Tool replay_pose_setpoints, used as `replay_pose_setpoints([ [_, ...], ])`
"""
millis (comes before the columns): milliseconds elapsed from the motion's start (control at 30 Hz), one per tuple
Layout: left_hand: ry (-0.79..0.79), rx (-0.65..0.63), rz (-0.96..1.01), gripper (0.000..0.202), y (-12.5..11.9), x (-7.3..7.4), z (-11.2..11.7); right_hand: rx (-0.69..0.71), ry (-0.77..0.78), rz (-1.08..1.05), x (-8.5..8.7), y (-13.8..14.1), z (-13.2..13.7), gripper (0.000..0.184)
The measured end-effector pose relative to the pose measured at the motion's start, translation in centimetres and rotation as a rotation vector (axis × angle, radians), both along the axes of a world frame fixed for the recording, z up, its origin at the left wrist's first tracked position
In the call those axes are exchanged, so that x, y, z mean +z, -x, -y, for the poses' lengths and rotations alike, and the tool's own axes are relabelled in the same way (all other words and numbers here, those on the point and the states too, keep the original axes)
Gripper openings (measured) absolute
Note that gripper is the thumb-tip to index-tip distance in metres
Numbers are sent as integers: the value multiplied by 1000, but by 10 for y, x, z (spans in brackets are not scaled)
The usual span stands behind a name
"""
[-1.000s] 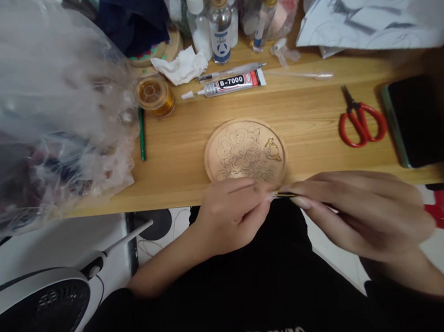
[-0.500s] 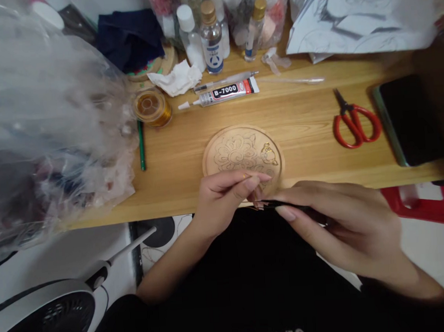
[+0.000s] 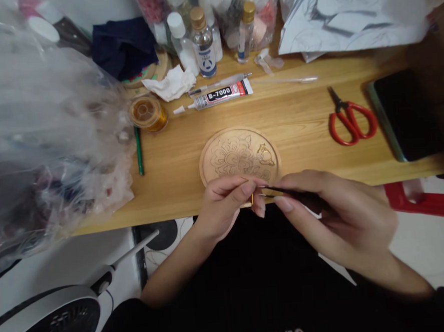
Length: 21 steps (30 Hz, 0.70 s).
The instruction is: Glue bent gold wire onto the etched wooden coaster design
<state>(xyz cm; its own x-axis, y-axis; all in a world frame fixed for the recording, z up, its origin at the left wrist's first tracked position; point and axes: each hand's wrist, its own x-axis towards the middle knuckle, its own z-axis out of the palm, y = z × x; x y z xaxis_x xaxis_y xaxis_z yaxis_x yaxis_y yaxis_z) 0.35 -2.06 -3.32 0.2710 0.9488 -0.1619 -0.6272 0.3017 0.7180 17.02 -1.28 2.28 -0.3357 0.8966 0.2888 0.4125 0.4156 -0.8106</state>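
Observation:
A round wooden disc (image 3: 238,157) with a drawn flower pattern and a small gold wire outline on its right side lies near the desk's front edge. Just in front of it my two hands meet. My left hand (image 3: 226,206) pinches a short piece of gold wire (image 3: 252,199) between thumb and fingers. My right hand (image 3: 338,216) grips dark tweezers (image 3: 283,191), whose tips reach the wire at my left fingertips.
On the wooden desk (image 3: 301,116) lie a B-7000 glue tube (image 3: 217,94), a spool of gold wire (image 3: 147,113), a green pencil (image 3: 139,150), red scissors (image 3: 349,120), a phone (image 3: 407,112), bottles (image 3: 201,39), sketch paper (image 3: 351,13). A big plastic bag (image 3: 43,132) fills the left; a fan (image 3: 47,322) stands below.
The view has shifted down and left a little. Both hands stayed together at the desk edge; the gold wire piece now shows hanging from my left fingers.

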Motion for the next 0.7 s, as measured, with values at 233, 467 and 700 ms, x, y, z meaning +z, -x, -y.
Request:
replay_pose_setpoints([
  [233,-475,283,-743,17,12,19,5,103,121,61,17,-9,-7,14],
  [467,-905,307,-1279,18,22,35,7,164,95,62,21,-10,-9,14],
  [700,-1036,316,-1513,21,26,39,9,178,126,57,21,-15,-9,12],
])
